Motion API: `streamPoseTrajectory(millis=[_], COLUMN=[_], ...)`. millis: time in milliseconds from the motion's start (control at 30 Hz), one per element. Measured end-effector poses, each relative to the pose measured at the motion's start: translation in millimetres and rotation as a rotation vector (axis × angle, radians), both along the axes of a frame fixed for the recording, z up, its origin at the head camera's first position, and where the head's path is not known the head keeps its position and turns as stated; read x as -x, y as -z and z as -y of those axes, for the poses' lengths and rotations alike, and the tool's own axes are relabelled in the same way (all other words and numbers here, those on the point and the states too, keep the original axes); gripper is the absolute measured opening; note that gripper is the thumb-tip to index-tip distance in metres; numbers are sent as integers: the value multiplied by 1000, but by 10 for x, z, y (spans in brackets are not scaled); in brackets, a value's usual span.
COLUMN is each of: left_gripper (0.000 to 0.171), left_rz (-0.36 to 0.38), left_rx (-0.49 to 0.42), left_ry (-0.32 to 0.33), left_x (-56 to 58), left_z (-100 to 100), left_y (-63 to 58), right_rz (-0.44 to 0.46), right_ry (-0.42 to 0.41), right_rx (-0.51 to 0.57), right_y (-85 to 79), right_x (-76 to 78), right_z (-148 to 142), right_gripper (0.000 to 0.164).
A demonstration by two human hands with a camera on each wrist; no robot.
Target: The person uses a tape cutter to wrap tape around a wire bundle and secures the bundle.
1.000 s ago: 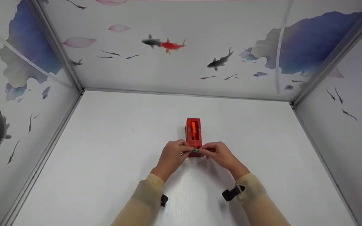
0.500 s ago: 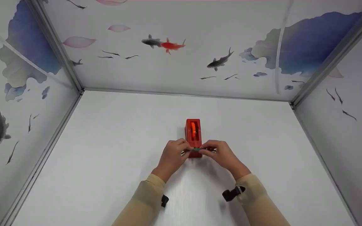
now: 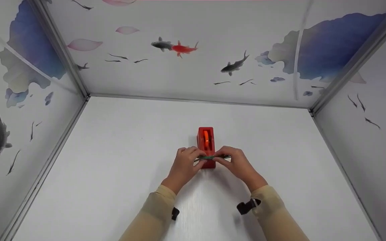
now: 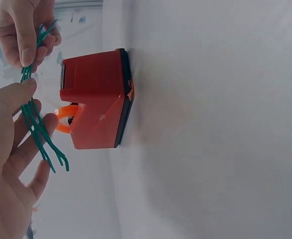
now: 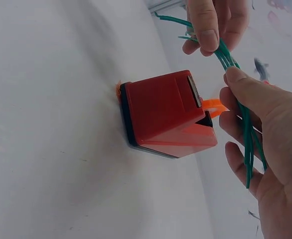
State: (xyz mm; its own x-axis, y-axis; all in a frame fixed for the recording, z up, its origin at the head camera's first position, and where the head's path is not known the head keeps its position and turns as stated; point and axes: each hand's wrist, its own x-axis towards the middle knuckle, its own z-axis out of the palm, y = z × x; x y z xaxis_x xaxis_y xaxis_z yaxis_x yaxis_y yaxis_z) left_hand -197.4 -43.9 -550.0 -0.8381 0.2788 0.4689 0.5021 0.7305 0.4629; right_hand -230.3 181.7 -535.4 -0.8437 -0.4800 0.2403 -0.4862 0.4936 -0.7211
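Both hands pinch a bundle of thin green wires (image 4: 38, 127) between thumbs and fingers. In the head view my left hand (image 3: 183, 166) has the bundle's left part and my right hand (image 3: 239, 167) its right part, with a short stretch showing between the fingertips. Loose wire ends hang past the palm in each wrist view, some of them bent at the tip. Just below the bundle, a red tape dispenser (image 5: 161, 109) with a dark base stands on the white table. Its serrated cutter (image 5: 194, 91) faces the hands, and an orange hub (image 3: 206, 139) sits in its slot.
The white table (image 3: 129, 140) reaches to panels on three sides, printed with fish, petals and blue leaves. Grey metal strips (image 3: 179, 99) run along the panel joints. Black straps with buckles (image 3: 248, 206) hang at the wrists.
Both hands have shifted slightly away from the body with the green bundle. More of the bundle shows between the fingertips and beyond the right hand. The tape dispenser looks almost unmoved.
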Motion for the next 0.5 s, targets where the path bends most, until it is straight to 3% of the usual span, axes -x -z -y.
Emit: streamPoseTrajectory(millis=[233, 500], left_gripper=[20, 19], left_rz=[62, 31], left_rx=[61, 166], left_ry=[-29, -42], left_x=[-7, 40], left_z=[-17, -16], left_y=[-22, -83], right_rz=[-85, -323], right_ry=[25, 58], right_rx=[-59, -161], right_y=[-13, -10], right_x=[-28, -24], right_z=[10, 25], right_gripper=[15, 11])
